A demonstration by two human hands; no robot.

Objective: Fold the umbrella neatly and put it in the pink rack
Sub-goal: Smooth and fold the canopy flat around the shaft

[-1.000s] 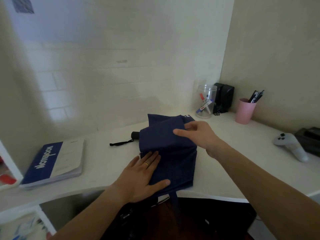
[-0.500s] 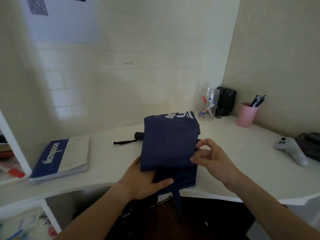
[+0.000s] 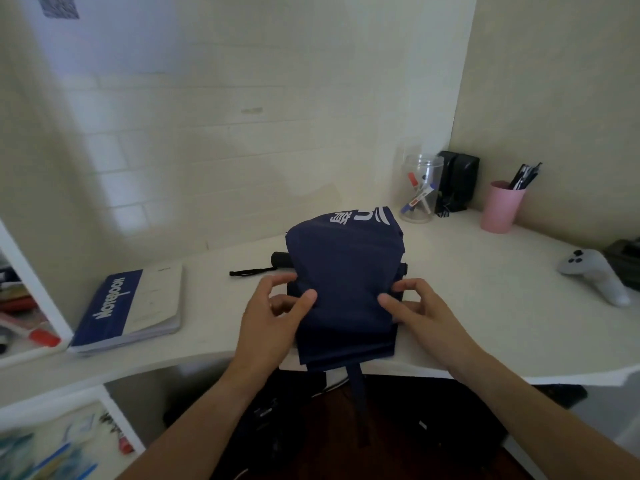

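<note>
Both hands are on the navy umbrella (image 3: pixel 343 289), one at each side of a raised flap of canopy cloth. The left hand (image 3: pixel 273 320) pinches the flap's left edge between thumb and curled fingers; the right hand (image 3: pixel 420 315) pinches the right edge the same way, thumb on top, fingers tucked behind. Between them the flap stands up off the desk, its white printed lettering showing at the top edge.

Below the pinched flap, more canopy panels lie stacked flat on the white desk (image 3: pixel 485 306), reaching to the front edge. A closing strap (image 3: pixel 360 407) hangs down past that edge. Behind the cloth, the black handle (image 3: pixel 281 259) pokes out to the left, with its wrist loop (image 3: pixel 251 271) lying on the desk.

My judgement: the umbrella looks collapsed, and some panels appear already laid flat, so the folding is under way but not finished. This flap has yet to be laid down, the bundle is not rolled, and the strap is not wrapped round it. No pink rack can be made out; the only pink thing in view is a pen cup (image 3: pixel 502 211) far right by the wall, well apart from the umbrella. So placing is wholly left to do, and the rack must first be found.
</note>
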